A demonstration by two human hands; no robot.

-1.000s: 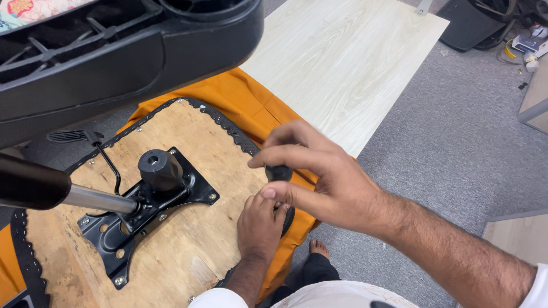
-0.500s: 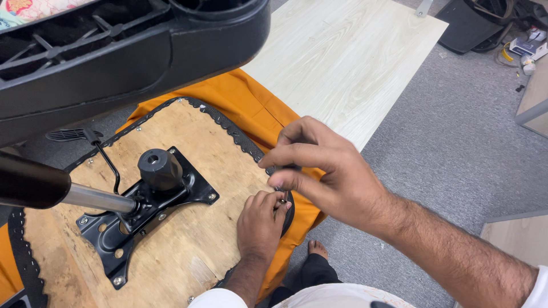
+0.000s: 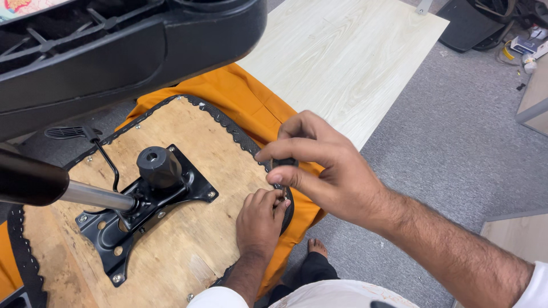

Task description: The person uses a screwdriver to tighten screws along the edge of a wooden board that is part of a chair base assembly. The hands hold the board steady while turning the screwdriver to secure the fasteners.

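Note:
An upturned chair seat shows its plywood underside [image 3: 188, 251], edged with black trim over orange fabric [image 3: 245, 97]. A black metal mechanism plate [image 3: 188, 185] with a round knob [image 3: 157, 165] is screwed to the wood. My right hand [image 3: 337, 177] pinches a small black tool handle [image 3: 284, 162] between thumb and fingers, upright over the seat's right edge. My left hand [image 3: 260, 225] rests on the plywood right below it, fingers curled at the tool's tip. What lies under those fingers is hidden.
A silver gas cylinder with a black sleeve [image 3: 34, 182] runs in from the left. A black plastic chair part [image 3: 114, 51] looms at the top left. A pale wooden board [image 3: 348, 57] lies on grey carpet [image 3: 456, 154]. My bare foot [image 3: 317, 248] sits below the seat.
My right hand has closed tighter on the black tool and turned slightly, shifting a little up. My left hand stays on the plywood in the same spot.

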